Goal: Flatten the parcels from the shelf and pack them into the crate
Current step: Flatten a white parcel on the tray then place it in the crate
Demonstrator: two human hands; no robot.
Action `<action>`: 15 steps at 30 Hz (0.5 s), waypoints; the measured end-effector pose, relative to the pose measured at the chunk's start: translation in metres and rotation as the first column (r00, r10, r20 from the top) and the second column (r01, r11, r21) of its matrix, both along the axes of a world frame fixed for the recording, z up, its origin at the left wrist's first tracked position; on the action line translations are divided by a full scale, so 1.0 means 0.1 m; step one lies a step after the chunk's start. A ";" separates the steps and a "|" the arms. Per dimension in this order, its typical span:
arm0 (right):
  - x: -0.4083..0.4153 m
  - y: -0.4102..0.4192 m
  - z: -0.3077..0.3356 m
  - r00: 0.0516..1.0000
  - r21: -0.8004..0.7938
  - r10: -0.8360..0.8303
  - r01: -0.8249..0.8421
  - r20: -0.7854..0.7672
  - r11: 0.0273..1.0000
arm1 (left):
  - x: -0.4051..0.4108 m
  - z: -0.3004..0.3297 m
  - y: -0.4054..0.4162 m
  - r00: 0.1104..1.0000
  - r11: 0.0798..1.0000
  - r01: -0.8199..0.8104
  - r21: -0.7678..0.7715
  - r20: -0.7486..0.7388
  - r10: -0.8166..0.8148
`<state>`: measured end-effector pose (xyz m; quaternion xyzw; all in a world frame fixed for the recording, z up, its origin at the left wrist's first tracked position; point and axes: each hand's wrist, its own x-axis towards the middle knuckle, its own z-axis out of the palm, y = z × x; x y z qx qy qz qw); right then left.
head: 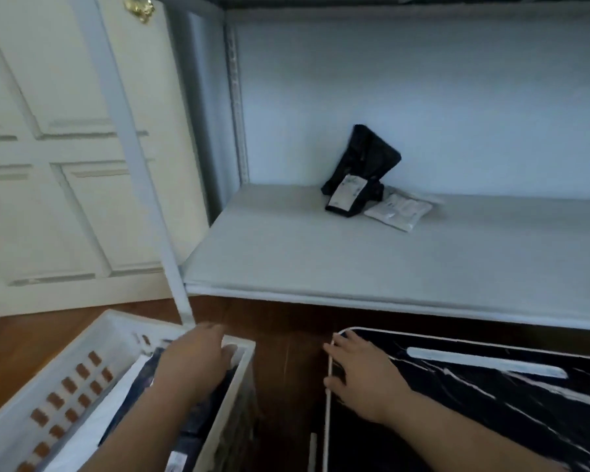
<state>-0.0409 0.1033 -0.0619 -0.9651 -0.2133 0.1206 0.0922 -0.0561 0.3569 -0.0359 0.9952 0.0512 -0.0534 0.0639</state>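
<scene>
A black parcel with a white label leans against the back wall of the white shelf. A flat white parcel lies beside it on the right. At the lower left stands the white slotted crate with dark and white parcels inside. My left hand reaches down into the crate, fingers pointing at its far end and resting on the parcels there. My right hand lies flat with spread fingers on the corner of a black marbled table.
A white panelled door stands at the left behind the shelf's front post. Brown wooden floor shows between the crate and the black table. An upper shelf board runs along the top of the view.
</scene>
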 end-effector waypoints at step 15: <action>1.02 -2.09 0.50 0.949 -0.069 -0.272 0.286 0.156 0.956 | 1.48 0.25 -2.74 0.901 0.891 0.429 -0.152 0.005 -0.433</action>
